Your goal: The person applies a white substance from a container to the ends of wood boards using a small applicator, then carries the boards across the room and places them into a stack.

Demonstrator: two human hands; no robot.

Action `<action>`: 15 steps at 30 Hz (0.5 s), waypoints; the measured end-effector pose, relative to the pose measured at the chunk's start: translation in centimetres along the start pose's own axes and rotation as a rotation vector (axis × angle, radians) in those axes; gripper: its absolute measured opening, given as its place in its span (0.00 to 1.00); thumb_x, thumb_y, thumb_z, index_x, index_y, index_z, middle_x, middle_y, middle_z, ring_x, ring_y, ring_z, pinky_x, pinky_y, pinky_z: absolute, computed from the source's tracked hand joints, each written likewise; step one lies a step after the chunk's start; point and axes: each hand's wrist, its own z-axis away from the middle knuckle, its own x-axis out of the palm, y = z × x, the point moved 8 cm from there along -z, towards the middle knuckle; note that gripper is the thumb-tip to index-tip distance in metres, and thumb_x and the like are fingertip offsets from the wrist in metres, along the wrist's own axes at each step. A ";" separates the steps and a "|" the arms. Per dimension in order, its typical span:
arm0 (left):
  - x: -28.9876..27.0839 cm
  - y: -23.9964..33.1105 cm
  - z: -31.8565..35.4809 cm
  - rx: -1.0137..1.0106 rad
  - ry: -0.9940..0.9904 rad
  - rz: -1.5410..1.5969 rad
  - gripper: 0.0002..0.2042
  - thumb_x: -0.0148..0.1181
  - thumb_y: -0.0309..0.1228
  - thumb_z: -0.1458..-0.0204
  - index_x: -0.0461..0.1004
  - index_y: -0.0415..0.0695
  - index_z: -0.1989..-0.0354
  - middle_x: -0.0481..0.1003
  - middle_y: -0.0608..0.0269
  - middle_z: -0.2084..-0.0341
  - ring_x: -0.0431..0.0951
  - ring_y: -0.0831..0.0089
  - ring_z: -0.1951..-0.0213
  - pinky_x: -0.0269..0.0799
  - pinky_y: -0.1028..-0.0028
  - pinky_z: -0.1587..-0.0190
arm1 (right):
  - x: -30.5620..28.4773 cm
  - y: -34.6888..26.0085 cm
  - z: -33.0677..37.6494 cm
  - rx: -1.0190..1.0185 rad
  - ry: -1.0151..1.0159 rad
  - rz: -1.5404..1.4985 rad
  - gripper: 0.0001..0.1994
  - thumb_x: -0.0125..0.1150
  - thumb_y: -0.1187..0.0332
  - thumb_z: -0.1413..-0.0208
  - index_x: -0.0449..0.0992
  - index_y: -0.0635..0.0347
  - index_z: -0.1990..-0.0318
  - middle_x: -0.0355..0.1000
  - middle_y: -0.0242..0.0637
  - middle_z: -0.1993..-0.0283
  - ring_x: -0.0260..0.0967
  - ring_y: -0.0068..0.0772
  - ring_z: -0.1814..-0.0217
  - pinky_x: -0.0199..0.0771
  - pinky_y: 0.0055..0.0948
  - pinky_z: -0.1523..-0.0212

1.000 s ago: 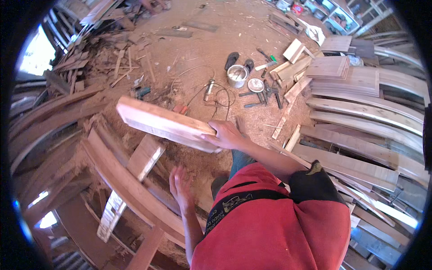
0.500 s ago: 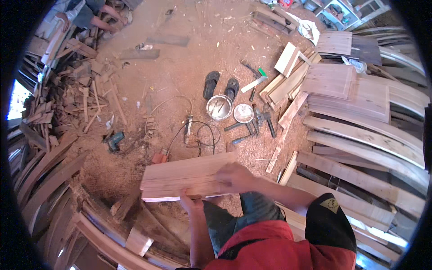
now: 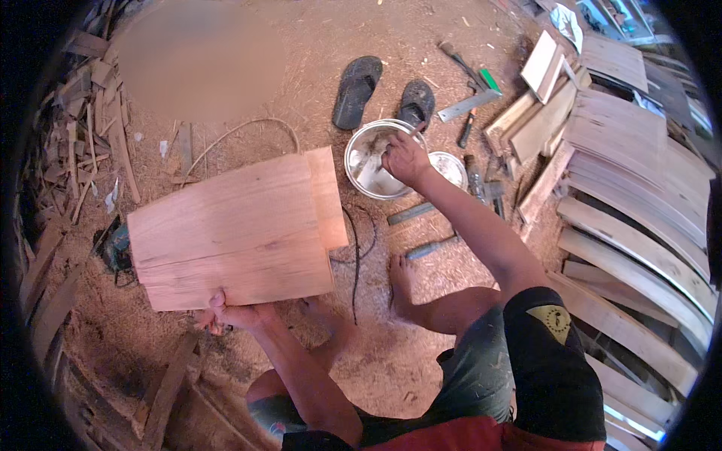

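Note:
My left hand [image 3: 244, 314] grips the lower edge of a wide wooden board [image 3: 233, 233], thumb on its face. The board has a smooth grain and a stepped right end. My right hand [image 3: 407, 158] is over the right side of a round, light-coloured tub [image 3: 361, 184], its fingers closed around a thin stick [image 3: 418, 129] whose upper end pokes out. What lies at the stick's lower end I cannot make out. Pale smears coat the tub's inside. Beside it, partly behind my right forearm, stands a smaller white tub [image 3: 450, 167].
Dark sandals [image 3: 357, 92] lie beyond the tub. A try square [image 3: 470, 105], a hammer [image 3: 492, 192] and a blue-handled chisel [image 3: 430, 248] lie to the right. Stacked boards [image 3: 624, 143] fill the right side, scrap wood the left. A power tool [image 3: 114, 244] sits behind the board.
My right hand has left the board and reached out to the tub, closing on the stick. The board has swung left, its broad face now showing, held by my left hand alone.

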 end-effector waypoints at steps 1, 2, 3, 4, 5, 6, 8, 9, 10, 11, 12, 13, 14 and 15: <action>-0.9 -1.0 -0.9 0.010 -0.004 0.010 0.37 0.57 0.42 0.59 0.62 0.39 0.37 0.70 0.49 0.45 0.70 0.50 0.42 0.71 0.46 0.43 | 1.6 -0.7 -0.8 -0.017 -0.144 0.124 0.11 0.53 0.64 0.42 0.83 0.49 0.61 0.81 0.30 0.58 0.71 0.35 0.47 0.58 0.42 0.42; -0.6 -2.1 -1.7 -0.010 -0.077 0.087 0.38 0.57 0.39 0.60 0.60 0.37 0.37 0.69 0.49 0.45 0.70 0.51 0.42 0.71 0.49 0.42 | 2.3 -1.1 -1.2 -0.007 -0.132 0.136 0.11 0.53 0.64 0.42 0.83 0.49 0.61 0.81 0.30 0.58 0.71 0.35 0.47 0.58 0.42 0.42; -0.1 -3.1 -2.4 -0.030 -0.154 0.165 0.38 0.57 0.37 0.61 0.59 0.36 0.36 0.69 0.48 0.46 0.70 0.53 0.43 0.71 0.52 0.42 | 3.3 -1.4 -1.2 0.001 -0.170 0.153 0.12 0.52 0.64 0.42 0.84 0.48 0.60 0.81 0.30 0.58 0.71 0.35 0.46 0.57 0.42 0.43; 0.1 -4.2 -2.9 -0.031 -0.174 0.185 0.38 0.57 0.37 0.61 0.59 0.36 0.36 0.69 0.48 0.46 0.70 0.53 0.43 0.71 0.52 0.42 | 4.2 -1.3 -0.8 0.018 -0.211 0.174 0.12 0.52 0.64 0.41 0.84 0.48 0.59 0.81 0.30 0.57 0.71 0.36 0.46 0.56 0.43 0.44; 0.3 -5.0 -3.1 -0.041 -0.212 0.193 0.38 0.57 0.38 0.61 0.59 0.36 0.36 0.69 0.47 0.45 0.71 0.52 0.42 0.72 0.51 0.42 | 4.0 -1.3 -0.4 0.025 -0.171 0.166 0.12 0.53 0.65 0.41 0.84 0.47 0.59 0.81 0.31 0.59 0.73 0.37 0.49 0.60 0.45 0.47; 0.5 -5.7 -3.3 -0.051 -0.252 0.201 0.38 0.57 0.38 0.60 0.59 0.35 0.36 0.69 0.46 0.44 0.71 0.52 0.42 0.72 0.51 0.42 | 3.9 -0.7 -0.2 0.042 -0.161 0.180 0.12 0.53 0.65 0.41 0.84 0.47 0.59 0.81 0.31 0.59 0.73 0.37 0.49 0.60 0.45 0.47; -0.6 -5.6 -4.2 0.032 -0.176 0.162 0.38 0.56 0.38 0.60 0.60 0.35 0.37 0.69 0.46 0.45 0.72 0.52 0.43 0.73 0.50 0.43 | 2.3 -0.2 0.5 0.154 -0.079 0.097 0.11 0.53 0.66 0.41 0.84 0.47 0.60 0.81 0.34 0.60 0.75 0.36 0.51 0.65 0.44 0.51; -1.8 -5.1 -4.7 0.112 -0.085 0.111 0.37 0.55 0.39 0.60 0.61 0.35 0.37 0.70 0.46 0.46 0.72 0.52 0.44 0.74 0.50 0.44 | 0.6 -0.2 0.8 0.175 0.040 0.062 0.10 0.53 0.66 0.42 0.82 0.46 0.70 0.79 0.31 0.70 0.79 0.33 0.65 0.71 0.37 0.60; -1.6 -5.9 -5.3 0.109 -0.097 0.131 0.37 0.55 0.39 0.60 0.61 0.35 0.37 0.70 0.46 0.46 0.72 0.52 0.44 0.74 0.50 0.44 | 0.0 0.5 1.1 0.188 0.047 0.080 0.10 0.53 0.66 0.42 0.82 0.46 0.70 0.79 0.31 0.70 0.79 0.33 0.65 0.71 0.37 0.60; -0.7 -6.6 -5.8 0.072 -0.159 0.163 0.36 0.55 0.39 0.59 0.61 0.34 0.38 0.71 0.47 0.47 0.73 0.51 0.45 0.74 0.50 0.45 | -0.1 1.1 1.3 0.192 0.031 0.103 0.09 0.54 0.66 0.42 0.82 0.47 0.67 0.80 0.32 0.69 0.80 0.33 0.63 0.72 0.35 0.62; 0.1 -7.3 -6.1 0.036 -0.216 0.195 0.36 0.54 0.39 0.59 0.62 0.34 0.38 0.71 0.47 0.47 0.73 0.51 0.45 0.75 0.50 0.45 | -0.2 1.4 1.4 0.193 0.015 0.125 0.08 0.55 0.66 0.43 0.82 0.48 0.65 0.81 0.34 0.67 0.81 0.33 0.62 0.73 0.33 0.65; 1.9 -7.0 -5.2 0.102 -0.170 0.151 0.35 0.52 0.39 0.59 0.62 0.34 0.39 0.72 0.46 0.48 0.74 0.50 0.45 0.75 0.49 0.46 | -0.4 2.3 1.5 0.188 -0.004 0.112 0.07 0.57 0.67 0.45 0.83 0.49 0.67 0.82 0.33 0.68 0.81 0.34 0.66 0.76 0.34 0.70; 2.9 -6.8 -4.8 0.111 -0.181 0.159 0.35 0.52 0.39 0.59 0.62 0.34 0.39 0.72 0.46 0.48 0.74 0.50 0.45 0.75 0.49 0.46 | -0.8 2.3 1.6 0.194 0.009 0.117 0.07 0.57 0.67 0.45 0.83 0.49 0.67 0.82 0.33 0.68 0.81 0.34 0.66 0.76 0.34 0.70; 3.4 -6.4 -4.6 0.112 -0.169 0.178 0.35 0.52 0.39 0.59 0.62 0.35 0.39 0.71 0.46 0.47 0.74 0.50 0.45 0.75 0.49 0.46 | -1.2 2.2 1.5 0.218 0.020 0.079 0.07 0.57 0.67 0.45 0.83 0.50 0.68 0.82 0.34 0.68 0.82 0.34 0.65 0.77 0.34 0.69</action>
